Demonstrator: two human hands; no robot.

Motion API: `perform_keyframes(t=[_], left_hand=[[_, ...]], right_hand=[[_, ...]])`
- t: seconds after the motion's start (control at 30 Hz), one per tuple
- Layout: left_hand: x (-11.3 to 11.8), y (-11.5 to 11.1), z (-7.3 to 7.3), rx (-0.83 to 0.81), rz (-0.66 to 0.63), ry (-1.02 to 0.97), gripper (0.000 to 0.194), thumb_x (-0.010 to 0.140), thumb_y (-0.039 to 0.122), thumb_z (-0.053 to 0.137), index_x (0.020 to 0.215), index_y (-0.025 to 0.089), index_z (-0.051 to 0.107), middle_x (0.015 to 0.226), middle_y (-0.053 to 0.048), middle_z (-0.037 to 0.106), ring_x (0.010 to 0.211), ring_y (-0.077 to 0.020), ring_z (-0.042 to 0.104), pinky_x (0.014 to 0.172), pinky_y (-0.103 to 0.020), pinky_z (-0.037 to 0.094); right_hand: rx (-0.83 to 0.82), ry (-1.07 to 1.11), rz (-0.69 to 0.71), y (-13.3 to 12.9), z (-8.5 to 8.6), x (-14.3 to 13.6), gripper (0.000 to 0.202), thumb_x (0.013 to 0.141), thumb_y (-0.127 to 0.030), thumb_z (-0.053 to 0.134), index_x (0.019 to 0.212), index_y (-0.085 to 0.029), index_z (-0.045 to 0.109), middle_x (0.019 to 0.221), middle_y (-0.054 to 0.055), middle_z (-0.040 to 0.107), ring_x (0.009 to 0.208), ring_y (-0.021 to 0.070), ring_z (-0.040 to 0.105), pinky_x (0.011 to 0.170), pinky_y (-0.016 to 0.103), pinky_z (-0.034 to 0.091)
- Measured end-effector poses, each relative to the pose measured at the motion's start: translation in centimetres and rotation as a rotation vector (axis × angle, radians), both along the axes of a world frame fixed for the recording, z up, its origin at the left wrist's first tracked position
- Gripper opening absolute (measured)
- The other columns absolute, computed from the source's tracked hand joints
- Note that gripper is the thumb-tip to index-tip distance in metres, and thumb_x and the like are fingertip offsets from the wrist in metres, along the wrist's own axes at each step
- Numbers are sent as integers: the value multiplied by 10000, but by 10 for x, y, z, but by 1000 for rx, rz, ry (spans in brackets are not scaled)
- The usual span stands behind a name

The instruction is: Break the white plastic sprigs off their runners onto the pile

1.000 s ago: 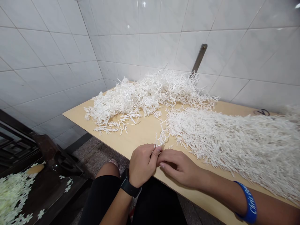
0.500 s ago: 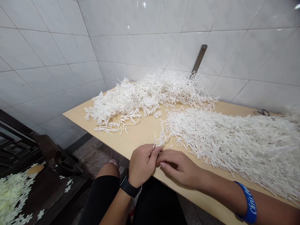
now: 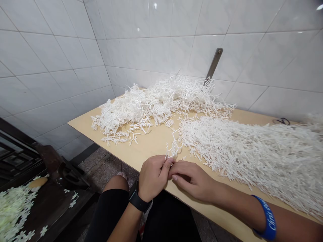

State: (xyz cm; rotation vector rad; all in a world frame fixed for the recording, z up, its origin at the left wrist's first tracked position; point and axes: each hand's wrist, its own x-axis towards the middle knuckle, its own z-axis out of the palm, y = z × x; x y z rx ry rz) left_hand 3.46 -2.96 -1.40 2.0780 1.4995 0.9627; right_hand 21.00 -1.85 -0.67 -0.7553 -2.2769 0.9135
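Observation:
My left hand [image 3: 155,176], with a black watch at the wrist, is closed near the table's front edge. Its thumb and fingers pinch a white branched plastic piece [image 3: 174,148], whose thin twigs stick up beyond the fingertips. Right beside it, my right hand [image 3: 193,178] has its fingers curled and pressed together against the left fingertips. What the right fingers hold, if anything, is hidden. A dense heap of small white plastic sprigs [image 3: 247,151] lies just to the right. Behind the hands is a tangled pile of white branched pieces [image 3: 156,101].
The light wooden table [image 3: 111,151] meets a tiled wall [image 3: 174,50]. A grey metal bracket [image 3: 214,64] rises behind the pile, and a dark cord loop [image 3: 282,121] lies at the back right. On a dark wooden chair [image 3: 47,215] at left are small pale plastic flowers [image 3: 15,211].

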Motion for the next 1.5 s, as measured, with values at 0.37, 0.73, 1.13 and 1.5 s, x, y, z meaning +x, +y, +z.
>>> perform_keyframes(t=[0.37,0.73,1.13,1.5], left_hand=[[0,0,1,3,0,9,422,1015,361,378,785,190,688,679,-21,647,675,-160,590,632,-273,373],[1,0,1,9,-3,14,409,1016,347,382,769,190,668,684,-14,644,672,-154,584,631,-268,361],[0,0,0,-10,-10,10,427,1019,365,372,733,182,632,681,-14,625,669,-153,563,634,-274,342],[1,1,-1,-17,-6,-10,416,1017,361,376,782,185,670,710,-16,653,698,-158,584,645,-277,351]], right_hand=[[4,0,-2,0,0,0,179,920,-168,475,874,-184,648,801,36,647,756,168,579,717,294,468],[-6,-3,-3,1,0,0,181,918,-169,472,882,-177,649,809,44,649,759,170,580,720,298,466],[-7,4,4,1,-2,0,176,915,-156,476,880,-171,648,812,42,646,772,169,576,734,296,456],[-18,5,2,1,-1,0,171,913,-151,478,885,-173,645,809,36,636,759,163,570,721,287,449]])
